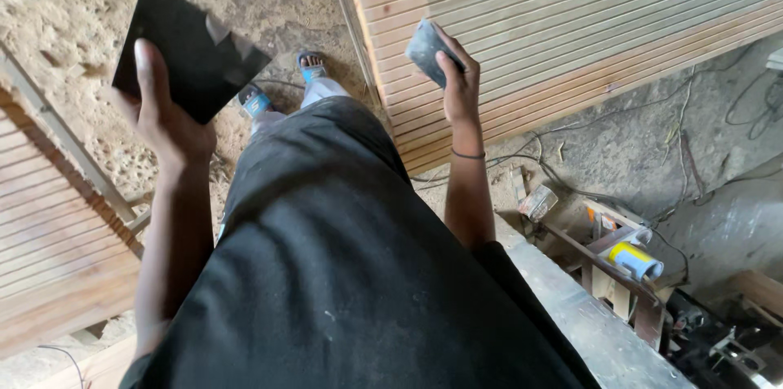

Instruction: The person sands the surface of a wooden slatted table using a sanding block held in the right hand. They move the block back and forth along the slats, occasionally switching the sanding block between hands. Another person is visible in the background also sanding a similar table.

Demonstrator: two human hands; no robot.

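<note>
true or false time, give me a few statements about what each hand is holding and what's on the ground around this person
1. The left hand holds a flat dark sheet. True.
2. The right hand is empty. False: it grips a small grey folded pad.
3. A ribbed wooden panel lies ahead of the right hand. True.
4. The person stands barefoot. False: blue sandals show on the feet.
5. The ground is clean tile. False: sawdust covers it on the left and cables trail across the right.
</note>
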